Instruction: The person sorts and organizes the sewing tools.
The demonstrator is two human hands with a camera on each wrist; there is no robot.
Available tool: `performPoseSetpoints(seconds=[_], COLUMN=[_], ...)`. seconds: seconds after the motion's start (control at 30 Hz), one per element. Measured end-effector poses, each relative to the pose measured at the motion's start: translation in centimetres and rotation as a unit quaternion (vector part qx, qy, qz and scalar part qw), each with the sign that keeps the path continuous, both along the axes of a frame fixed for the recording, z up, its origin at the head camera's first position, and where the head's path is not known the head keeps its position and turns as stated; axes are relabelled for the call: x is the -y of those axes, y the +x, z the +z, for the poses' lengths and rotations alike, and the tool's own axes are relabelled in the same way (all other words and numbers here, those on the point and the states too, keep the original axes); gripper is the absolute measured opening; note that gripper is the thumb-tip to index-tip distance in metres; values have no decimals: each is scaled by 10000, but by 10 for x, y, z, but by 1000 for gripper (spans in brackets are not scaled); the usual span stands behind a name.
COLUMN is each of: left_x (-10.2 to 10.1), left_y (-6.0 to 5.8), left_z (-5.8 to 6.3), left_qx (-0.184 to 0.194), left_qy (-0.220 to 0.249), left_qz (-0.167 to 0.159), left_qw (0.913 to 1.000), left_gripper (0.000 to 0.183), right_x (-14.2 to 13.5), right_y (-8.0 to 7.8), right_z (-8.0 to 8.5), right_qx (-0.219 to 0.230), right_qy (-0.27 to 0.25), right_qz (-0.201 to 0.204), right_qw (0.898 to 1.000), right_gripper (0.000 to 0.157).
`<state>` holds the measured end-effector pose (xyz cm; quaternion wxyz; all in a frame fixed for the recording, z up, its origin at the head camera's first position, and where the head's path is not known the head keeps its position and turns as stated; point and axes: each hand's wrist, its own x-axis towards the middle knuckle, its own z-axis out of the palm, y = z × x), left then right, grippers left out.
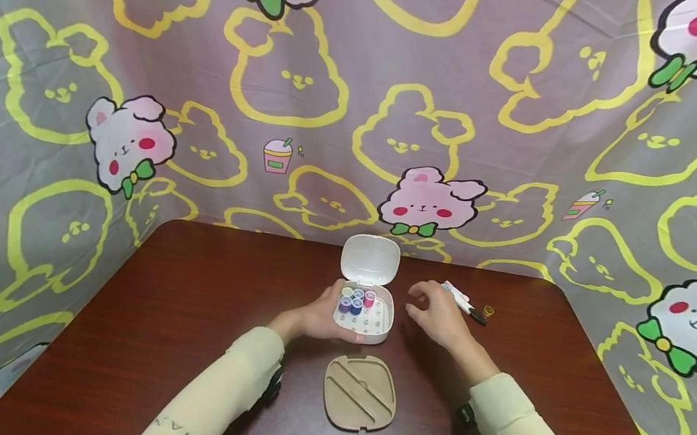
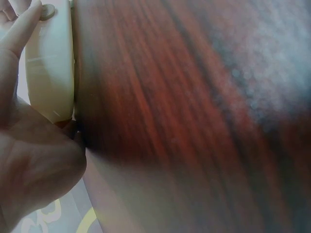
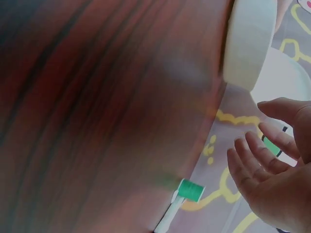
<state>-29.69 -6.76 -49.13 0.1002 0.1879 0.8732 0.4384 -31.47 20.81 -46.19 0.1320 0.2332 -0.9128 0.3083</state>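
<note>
A white sewing box (image 1: 377,334) stands with its lid (image 1: 371,259) raised at the back. Several thread spools, among them a pink spool (image 1: 370,299) and a dark blue spool (image 1: 356,307), sit on pegs in its rear and left part; bare pegs show at the front and right. My left hand (image 1: 324,317) grips the box from the left, thumb along the front wall. To the right of the box, my right hand (image 1: 441,318) hovers with loosely bent fingers and holds nothing. A green thread spool (image 3: 191,190) shows beyond those fingers in the right wrist view.
A brown tray (image 1: 360,393) with slots lies in front of the box. Behind the right hand are a white pen-like item with a black end (image 1: 477,315) and a small yellow ring-shaped item (image 1: 488,311). A patterned cloth (image 1: 344,150) hangs behind the table (image 1: 197,293).
</note>
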Motion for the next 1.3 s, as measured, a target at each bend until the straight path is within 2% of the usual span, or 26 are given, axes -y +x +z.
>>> performPoseSetpoints(seconds=[0.2, 0.5, 0.63, 0.83, 1.07, 1.3], left_x=[0, 1, 0, 0, -1, -1], left_y=[-1, -1, -1, 1, -8, -8], left_z=[-5, -4, -5, -1, -13, -12], left_qx=[34, -2, -10, -9, -51, 11], left_qy=[-190, -98, -133, -45, -45, -68], left_qz=[5, 10, -1, 1, 18, 42], left_qw=[9998, 10000, 9999, 10000, 10000, 10000], left_gripper=[111, 110, 111, 109, 108, 111], right_x=[-11, -21, -25, -29, -33, -36], right_y=[-4, -8, -9, -15, -21, -27], right_z=[-4, -3, -2, -1, -2, -6], right_qx=[21, 176, 243, 288, 448, 556], right_qy=[74, 72, 63, 28, -136, -296], right_qz=[-349, -785, -875, -989, -1069, -1128], right_qw=[9994, 9967, 9958, 9947, 9932, 9916], right_gripper=[27, 29, 32, 37, 45, 49])
